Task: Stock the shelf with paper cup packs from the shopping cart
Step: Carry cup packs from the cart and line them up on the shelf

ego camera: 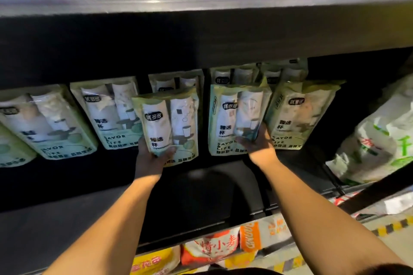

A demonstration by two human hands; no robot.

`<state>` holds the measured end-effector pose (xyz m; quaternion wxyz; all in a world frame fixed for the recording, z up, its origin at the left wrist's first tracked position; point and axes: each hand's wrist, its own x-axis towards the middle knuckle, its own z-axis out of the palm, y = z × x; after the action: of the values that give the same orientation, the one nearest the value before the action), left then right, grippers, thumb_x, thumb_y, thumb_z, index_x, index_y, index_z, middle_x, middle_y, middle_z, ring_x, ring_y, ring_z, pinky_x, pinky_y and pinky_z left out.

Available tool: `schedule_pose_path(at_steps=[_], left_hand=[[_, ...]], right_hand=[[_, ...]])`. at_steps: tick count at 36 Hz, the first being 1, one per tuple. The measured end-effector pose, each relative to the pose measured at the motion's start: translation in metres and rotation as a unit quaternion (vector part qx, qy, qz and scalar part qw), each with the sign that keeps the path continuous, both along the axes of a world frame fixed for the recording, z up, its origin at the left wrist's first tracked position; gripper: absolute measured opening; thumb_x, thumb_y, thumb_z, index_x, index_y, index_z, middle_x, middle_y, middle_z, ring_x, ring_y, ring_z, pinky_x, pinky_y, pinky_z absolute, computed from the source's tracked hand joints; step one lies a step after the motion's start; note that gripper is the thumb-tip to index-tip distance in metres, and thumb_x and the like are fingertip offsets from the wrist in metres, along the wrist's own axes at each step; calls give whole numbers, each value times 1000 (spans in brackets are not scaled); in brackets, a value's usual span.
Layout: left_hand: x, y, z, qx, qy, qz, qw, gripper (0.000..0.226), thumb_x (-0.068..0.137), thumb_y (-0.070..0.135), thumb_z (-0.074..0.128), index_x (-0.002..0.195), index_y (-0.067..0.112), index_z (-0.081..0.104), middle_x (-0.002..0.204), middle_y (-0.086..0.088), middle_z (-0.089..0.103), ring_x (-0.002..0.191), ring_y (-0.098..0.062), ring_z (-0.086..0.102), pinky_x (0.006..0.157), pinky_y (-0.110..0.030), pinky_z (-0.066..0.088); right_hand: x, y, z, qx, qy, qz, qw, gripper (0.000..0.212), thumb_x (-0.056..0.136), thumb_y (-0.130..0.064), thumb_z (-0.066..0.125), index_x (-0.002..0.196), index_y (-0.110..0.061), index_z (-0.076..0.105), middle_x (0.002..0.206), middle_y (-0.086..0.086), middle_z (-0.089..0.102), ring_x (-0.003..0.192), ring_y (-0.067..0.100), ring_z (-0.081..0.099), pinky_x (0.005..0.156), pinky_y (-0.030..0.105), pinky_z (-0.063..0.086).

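Left pack, right pack upright

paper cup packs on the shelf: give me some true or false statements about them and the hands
1. The left hand grips a paper cup pack by its lower end. True.
2. The right hand hangs free and touches nothing. False: it holds a second pack at its lower right.
3. The shelved packs show their backs. False: their printed fronts face the camera.
4. A rear row of packs stands behind the front ones. True.
5. A white and green bag lies to the right of the packs. True.
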<state>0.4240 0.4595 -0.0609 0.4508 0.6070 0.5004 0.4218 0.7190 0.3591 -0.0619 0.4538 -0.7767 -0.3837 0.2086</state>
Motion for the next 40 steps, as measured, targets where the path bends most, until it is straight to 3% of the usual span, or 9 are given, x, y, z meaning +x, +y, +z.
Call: schedule_pose_path(at_steps=[3,6,10,15,19,24,33,37,40], left_hand=[[1,2,-1,-3,-8,-5,1000,74,79,11,83,140,10,41,109,18,62,88,11,61,65,-5,50],[1,5,-5,-17,-26,-17,999,78,79,14,84,143,17,41,119,10,67,101,4,66,74,-13,55],[3,5,-6,-25,-23,-35,999,75,82,19,82,142,25,38,120,12,66,107,-2,65,91,-32,57],[-2,8,-9,-39,5,-37,999,86,69,56,85,138,42,36,123,10,68,114,-18,66,100,-52,53],[-1,3,-4,-39,66,-54,996,90,68,62,82,140,37,36,128,7,66,118,-23,63,104,-49,50],[5,-2,-3,-5,174,-64,983,88,73,58,79,144,25,39,130,0,67,120,-25,62,105,-45,48],[2,-1,-7,-30,134,-56,989,81,80,43,81,147,24,39,129,-1,66,117,-25,62,99,-37,49],[1,-2,-5,-33,124,-67,990,96,63,68,73,144,27,41,130,2,65,118,-23,61,101,-38,47],[0,-2,-6,-26,124,-74,989,89,68,65,74,143,31,42,134,4,62,121,-21,60,104,-42,47]], right_hand=[[-8,-4,18,-11,-15,-1,1000,107,59,-73,68,145,-16,38,138,8,55,122,31,56,100,44,48],[-14,-8,28,5,-15,10,1000,82,72,-48,77,138,-10,48,123,4,59,107,16,53,86,24,41],[-13,-9,24,11,-18,-9,1000,61,84,-24,80,135,-9,51,127,11,63,116,28,60,94,31,45],[-13,-8,25,1,-20,-3,1000,58,88,-14,77,138,-8,49,131,12,62,119,29,58,90,24,39],[-11,-7,24,-6,-27,4,1000,56,89,-17,75,138,-9,49,132,12,62,121,32,58,96,32,44],[-8,-8,22,-12,-22,2,1000,54,89,-13,75,136,-6,49,130,13,62,118,30,59,87,21,37],[-10,-10,26,-29,-18,0,999,56,90,-16,74,139,-10,47,134,12,61,121,33,58,97,30,42],[-11,-10,25,-24,-9,-6,1000,57,89,-17,75,138,-10,47,135,12,61,123,34,57,103,36,45],[-13,-11,26,-16,-15,-9,1000,58,88,-19,76,138,-10,48,134,12,61,122,30,57,99,30,43]])
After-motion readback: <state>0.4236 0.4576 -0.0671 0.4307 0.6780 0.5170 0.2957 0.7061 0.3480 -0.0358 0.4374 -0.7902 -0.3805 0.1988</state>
